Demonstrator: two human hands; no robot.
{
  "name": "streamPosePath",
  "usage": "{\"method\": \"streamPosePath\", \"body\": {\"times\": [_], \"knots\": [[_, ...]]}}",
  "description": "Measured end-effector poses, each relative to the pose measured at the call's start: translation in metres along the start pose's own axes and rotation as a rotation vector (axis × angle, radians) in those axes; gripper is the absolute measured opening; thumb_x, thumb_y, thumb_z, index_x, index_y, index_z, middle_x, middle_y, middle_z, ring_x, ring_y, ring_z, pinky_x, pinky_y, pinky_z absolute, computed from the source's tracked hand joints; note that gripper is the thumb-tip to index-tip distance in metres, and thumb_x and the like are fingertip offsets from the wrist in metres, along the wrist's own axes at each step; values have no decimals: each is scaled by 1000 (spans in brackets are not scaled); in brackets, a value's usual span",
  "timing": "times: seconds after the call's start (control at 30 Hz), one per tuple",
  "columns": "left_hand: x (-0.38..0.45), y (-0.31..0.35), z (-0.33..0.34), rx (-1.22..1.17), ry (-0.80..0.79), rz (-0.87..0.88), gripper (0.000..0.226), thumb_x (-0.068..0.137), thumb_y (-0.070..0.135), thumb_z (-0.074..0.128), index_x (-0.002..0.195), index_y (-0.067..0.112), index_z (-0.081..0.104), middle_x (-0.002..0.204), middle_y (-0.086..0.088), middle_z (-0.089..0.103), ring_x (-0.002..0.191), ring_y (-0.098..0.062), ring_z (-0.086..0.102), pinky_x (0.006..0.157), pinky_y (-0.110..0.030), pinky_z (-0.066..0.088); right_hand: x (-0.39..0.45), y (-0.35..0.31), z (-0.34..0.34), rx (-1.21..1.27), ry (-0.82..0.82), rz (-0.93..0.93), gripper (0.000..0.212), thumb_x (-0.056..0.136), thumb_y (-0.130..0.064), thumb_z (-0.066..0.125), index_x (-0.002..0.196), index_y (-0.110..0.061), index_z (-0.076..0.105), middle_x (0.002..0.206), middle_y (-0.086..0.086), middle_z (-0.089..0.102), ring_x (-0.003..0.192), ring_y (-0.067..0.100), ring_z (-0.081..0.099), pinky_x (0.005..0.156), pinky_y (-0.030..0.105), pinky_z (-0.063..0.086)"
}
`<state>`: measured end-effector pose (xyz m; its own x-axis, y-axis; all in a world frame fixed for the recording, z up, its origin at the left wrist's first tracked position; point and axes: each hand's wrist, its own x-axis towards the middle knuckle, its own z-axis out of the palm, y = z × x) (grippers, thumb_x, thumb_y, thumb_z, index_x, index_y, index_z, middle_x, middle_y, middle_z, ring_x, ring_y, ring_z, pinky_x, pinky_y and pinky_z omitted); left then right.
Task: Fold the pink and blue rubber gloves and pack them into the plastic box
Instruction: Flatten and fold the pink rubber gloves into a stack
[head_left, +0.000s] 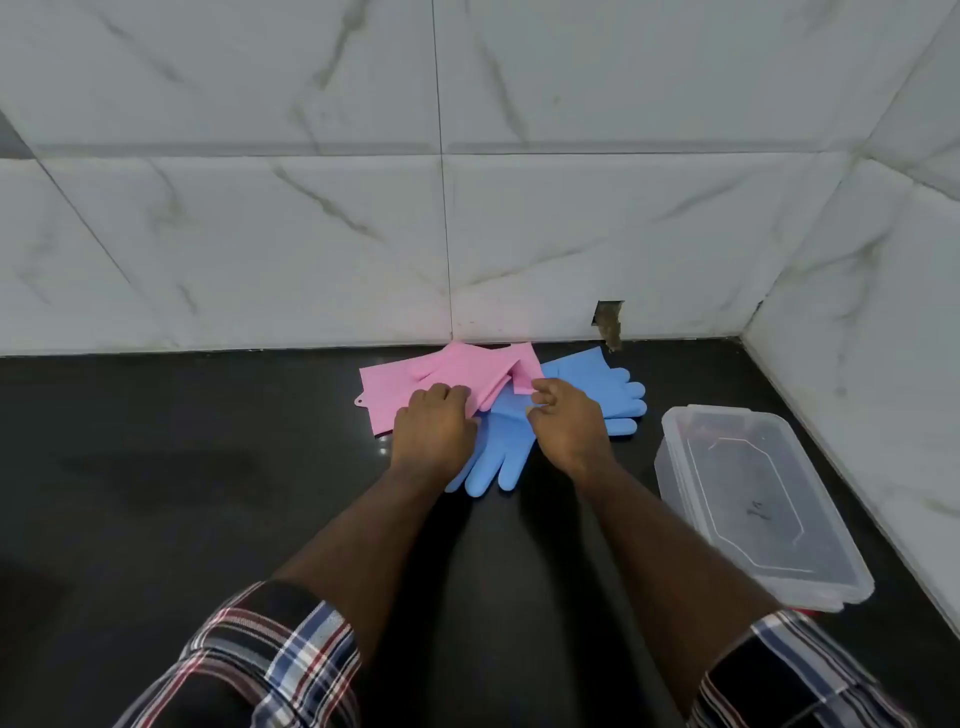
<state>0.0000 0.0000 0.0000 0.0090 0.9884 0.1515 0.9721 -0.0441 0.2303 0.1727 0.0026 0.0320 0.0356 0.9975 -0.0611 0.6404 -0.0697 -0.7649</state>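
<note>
Pink gloves (457, 371) lie in a heap on the black counter, close to the tiled wall, partly over the blue gloves (602, 384). One blue glove (498, 457) points its fingers toward me between my wrists. My left hand (434, 421) rests on the pink gloves with its fingers curled into them. My right hand (566, 421) pinches a folded pink cuff (524, 371) between thumb and fingers. The clear plastic box (753, 499) stands to the right with its lid on.
A white marble-tiled wall (311, 234) runs behind the counter and turns a corner at the right, next to the box. A small broken hole (609, 319) shows in the tile at counter level. The dark counter (182, 467) stretches left.
</note>
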Motion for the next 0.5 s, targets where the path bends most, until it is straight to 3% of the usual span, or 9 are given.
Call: {"method": "streamPosePath", "body": {"times": [0.13,0.2,0.27,0.33,0.4,0.47,0.5], "knots": [[13,-1,1,4,-102,-26,26,97,27,52,117,15,60,113,-9,63,103,-32,58,82,-43,50,9,-4,6,35,18,5,32,94,-16,58,126,-18,63,115,-2,69,102,12,63,88,21,45],[19,-3,-6,-68,-51,-59,19,95,19,48,105,12,62,103,-10,64,97,-35,61,78,-43,50,10,-2,14,136,-12,39,28,92,-21,61,120,-17,67,109,-3,71,96,11,66,88,25,51],[20,-4,-17,-145,94,-43,26,92,18,48,110,12,67,105,-10,66,97,-35,62,77,-45,51,11,-5,16,389,-68,115,25,92,-28,64,112,-14,69,102,-1,73,90,15,71,87,35,57],[12,2,-29,-201,123,71,35,90,25,47,115,15,69,110,-7,68,99,-32,63,78,-45,53,12,-14,15,728,-166,251,27,93,-36,66,105,-13,69,100,5,74,91,19,72,84,36,59],[-4,9,-38,-231,-49,258,42,87,38,38,108,20,70,105,0,71,96,-26,64,79,-42,53,17,-20,14,996,-180,384,35,90,-40,69,110,-11,67,104,11,74,97,26,71,84,40,59],[-18,8,-42,-240,-194,334,41,87,48,33,83,28,68,83,7,72,79,-18,63,73,-38,52,19,-22,14,1057,-154,429,38,87,-24,72,120,-7,64,109,15,73,101,33,70,86,49,58],[-20,5,-43,-275,-192,298,41,89,51,34,70,28,61,69,8,67,68,-15,60,67,-36,50,17,-23,12,1036,-146,435,38,86,-11,69,123,-6,63,111,16,72,101,36,69,87,53,57]]}}
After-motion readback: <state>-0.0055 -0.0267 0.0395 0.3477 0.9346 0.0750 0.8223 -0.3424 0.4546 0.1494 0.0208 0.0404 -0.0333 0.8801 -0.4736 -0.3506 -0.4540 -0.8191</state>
